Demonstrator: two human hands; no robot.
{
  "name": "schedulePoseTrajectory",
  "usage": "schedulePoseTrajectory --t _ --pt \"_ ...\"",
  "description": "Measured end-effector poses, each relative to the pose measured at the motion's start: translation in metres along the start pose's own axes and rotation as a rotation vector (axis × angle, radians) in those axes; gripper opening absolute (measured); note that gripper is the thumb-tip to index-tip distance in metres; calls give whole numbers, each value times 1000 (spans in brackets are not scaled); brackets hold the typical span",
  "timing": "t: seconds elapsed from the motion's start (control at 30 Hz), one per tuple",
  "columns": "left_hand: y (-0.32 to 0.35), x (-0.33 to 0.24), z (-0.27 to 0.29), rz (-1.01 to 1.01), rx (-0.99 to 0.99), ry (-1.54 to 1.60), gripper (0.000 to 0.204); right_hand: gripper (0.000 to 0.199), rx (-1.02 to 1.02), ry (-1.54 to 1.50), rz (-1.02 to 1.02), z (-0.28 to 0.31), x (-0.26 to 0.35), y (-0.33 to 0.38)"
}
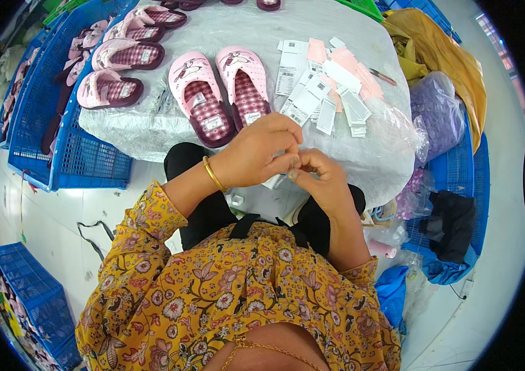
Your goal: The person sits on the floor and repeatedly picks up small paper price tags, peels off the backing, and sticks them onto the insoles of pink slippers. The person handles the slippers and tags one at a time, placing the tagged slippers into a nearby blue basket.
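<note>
My left hand point(256, 151), with a gold bangle at the wrist, meets my right hand point(323, 179) over the near edge of the wrapped table. Fingers of both are pinched together, and whatever lies between the fingertips is too small to make out. A bit of white point(273, 181) shows just below my left hand. Beyond that hand stands a pair of pink slippers, the left slipper point(213, 119) and the right slipper point(240, 62), with checked maroon insoles and white labels inside. White printed tags point(303, 102) and pink cards point(347, 60) lie spread beyond my right hand.
More pink slippers point(128, 55) line the table's left side. Small thread snips point(383, 76) rest right of the cards. Blue crates point(92, 154) stand at the left, another blue crate point(479, 179) at the right, beside a purple plastic-wrapped bundle point(439, 114) and mustard cloth point(445, 46).
</note>
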State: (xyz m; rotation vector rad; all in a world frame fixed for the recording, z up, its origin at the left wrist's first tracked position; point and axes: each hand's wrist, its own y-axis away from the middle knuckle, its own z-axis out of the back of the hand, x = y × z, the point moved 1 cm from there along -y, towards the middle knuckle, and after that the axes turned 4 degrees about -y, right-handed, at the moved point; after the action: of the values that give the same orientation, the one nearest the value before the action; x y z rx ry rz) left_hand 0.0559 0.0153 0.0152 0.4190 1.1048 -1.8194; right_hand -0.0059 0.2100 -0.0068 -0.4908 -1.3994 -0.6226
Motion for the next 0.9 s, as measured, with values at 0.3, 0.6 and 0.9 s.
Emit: schedulePoseTrajectory --t 0.3,0.6,0.9 --pt "25 9 20 -18 -92 18 8 8 93 -94 -261 -28 16 -15" --pt "3 63 91 -43 -72 -612 18 11 -46 -266 -67 -56 25 -78" --pt "-3 95 97 141 100 -827 13 27 -211 -8 -91 -86 4 -134"
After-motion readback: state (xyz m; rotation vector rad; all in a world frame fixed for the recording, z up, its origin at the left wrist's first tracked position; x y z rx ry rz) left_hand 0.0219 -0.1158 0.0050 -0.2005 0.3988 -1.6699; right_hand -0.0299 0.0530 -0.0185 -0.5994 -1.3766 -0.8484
